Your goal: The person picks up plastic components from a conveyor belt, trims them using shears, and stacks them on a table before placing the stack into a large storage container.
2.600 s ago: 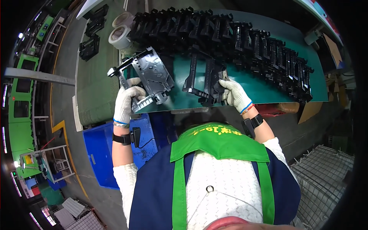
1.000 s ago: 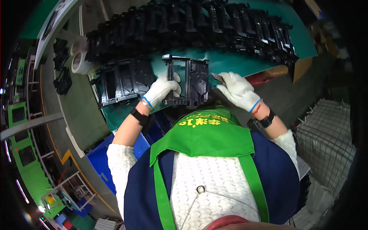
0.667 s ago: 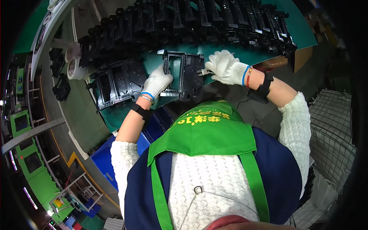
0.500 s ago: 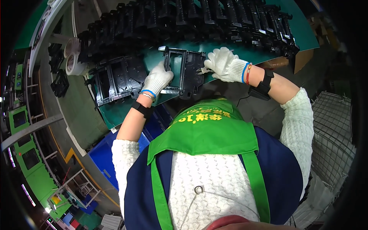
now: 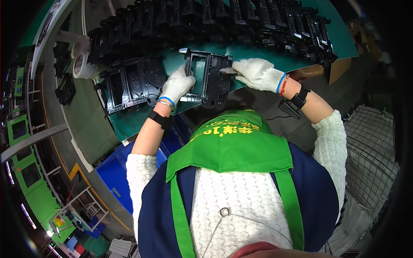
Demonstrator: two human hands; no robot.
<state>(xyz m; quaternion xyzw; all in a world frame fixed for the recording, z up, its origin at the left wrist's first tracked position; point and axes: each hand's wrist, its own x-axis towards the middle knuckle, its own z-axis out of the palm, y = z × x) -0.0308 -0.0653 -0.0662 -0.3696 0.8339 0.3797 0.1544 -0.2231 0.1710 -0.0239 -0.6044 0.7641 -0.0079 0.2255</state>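
My left hand [image 5: 177, 83], in a white knit glove with a blue cuff, is closed on the left side of a black plastic frame [image 5: 217, 81]. This frame has a rectangular opening at its left and a solid panel at its right. From the right, my gloved right hand [image 5: 258, 71] is closed round a small pair of nippers [image 5: 228, 70]; their metal jaws lie over the frame's right panel. The handles are hidden inside the glove. Another black plastic frame [image 5: 133, 84] lies flat on the green table, left of my left hand.
Long rows of black frames [image 5: 202, 21] stand packed along the far side of the green table [image 5: 275, 58]. White tape rolls [image 5: 81, 64] sit at the left. A blue bin [image 5: 116, 172] is below the table's left front; a wire mesh cage [image 5: 370, 150] stands at right.
My right hand has turned and come slightly lower, with the nippers' jaws now further over the frame's panel. The left hand keeps its hold on the frame.
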